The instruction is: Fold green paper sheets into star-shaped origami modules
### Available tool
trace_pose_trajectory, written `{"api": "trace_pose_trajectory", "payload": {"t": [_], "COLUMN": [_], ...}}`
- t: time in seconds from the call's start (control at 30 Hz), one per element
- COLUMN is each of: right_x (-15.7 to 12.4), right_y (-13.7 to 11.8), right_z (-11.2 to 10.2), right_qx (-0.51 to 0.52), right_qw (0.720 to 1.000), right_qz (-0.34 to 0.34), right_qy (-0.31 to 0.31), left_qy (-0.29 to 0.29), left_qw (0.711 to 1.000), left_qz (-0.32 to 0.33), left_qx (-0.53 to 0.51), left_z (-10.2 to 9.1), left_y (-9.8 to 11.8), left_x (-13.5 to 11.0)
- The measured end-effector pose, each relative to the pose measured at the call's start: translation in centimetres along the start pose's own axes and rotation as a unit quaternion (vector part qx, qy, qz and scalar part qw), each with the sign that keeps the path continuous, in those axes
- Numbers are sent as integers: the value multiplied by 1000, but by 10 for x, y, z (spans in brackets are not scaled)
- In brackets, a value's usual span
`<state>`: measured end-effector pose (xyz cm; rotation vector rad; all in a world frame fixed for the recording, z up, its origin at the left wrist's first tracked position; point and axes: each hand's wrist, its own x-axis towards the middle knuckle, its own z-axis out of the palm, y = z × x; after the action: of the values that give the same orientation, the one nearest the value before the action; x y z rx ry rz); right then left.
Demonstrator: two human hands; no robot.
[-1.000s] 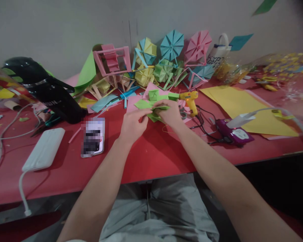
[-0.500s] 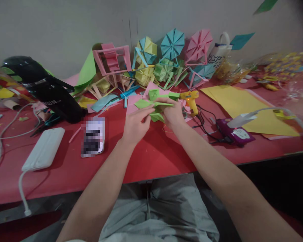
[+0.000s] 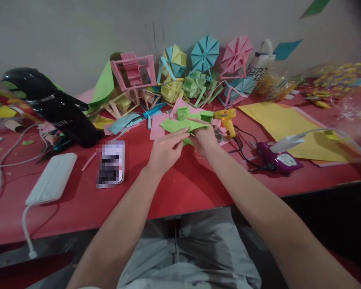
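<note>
My left hand (image 3: 167, 149) is closed on the near edge of a green folded paper (image 3: 175, 125), its fingers pressed along that edge. From the other side my right hand (image 3: 203, 139) grips the same paper, with its fingers partly hidden behind it. The paper is pointed at its left end and turns a broad face up. Just beyond it stands a small green folded piece (image 3: 183, 113) on pink paper (image 3: 157, 125). A yellow glue gun (image 3: 228, 120) lies to the right of my right hand.
Folded paper wheels (image 3: 205, 53) and a pink paper frame (image 3: 134, 71) line the wall. A black bottle (image 3: 58, 110), phone (image 3: 110, 163) and white power bank (image 3: 52, 178) lie left. On the right are a purple power adapter (image 3: 279, 157), cables and yellow sheets (image 3: 301, 132).
The green folded paper has tilted and now shows a wider face to me. Both hands have shifted only slightly with it.
</note>
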<state>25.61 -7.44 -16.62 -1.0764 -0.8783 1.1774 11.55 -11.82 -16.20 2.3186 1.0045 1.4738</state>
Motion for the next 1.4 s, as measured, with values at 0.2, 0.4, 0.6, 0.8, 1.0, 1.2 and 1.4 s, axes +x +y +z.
{"api": "trace_pose_trajectory", "payload": {"t": [0.2,0.4,0.6,0.8,1.0,1.2,1.4], "right_x": [3,2,-1,-3,-1,1,4], "right_y": [4,0,-14,-29,-26,-24,-18], "right_z": [-1,-6,-10,-23,-26,-24,-25], "right_qx": [-57,-166,-175,-69,-61,-59,-147], "right_qw": [998,981,980,970,977,980,975], "right_qz": [-35,-95,-79,-48,18,18,-39], "right_qy": [14,30,-43,-230,-202,-190,-160], "left_qy": [0,15,75,166,161,140,129], "left_qw": [1000,1000,988,895,819,780,773], "left_qz": [-12,-13,-111,-333,-434,-484,-490], "left_qx": [8,-1,-78,-247,-339,-372,-381], "left_z": [-1,0,-7,-20,-31,-30,-27], "left_y": [2,1,-2,-26,-29,-9,-9], "left_x": [1,0,5,16,22,24,24]}}
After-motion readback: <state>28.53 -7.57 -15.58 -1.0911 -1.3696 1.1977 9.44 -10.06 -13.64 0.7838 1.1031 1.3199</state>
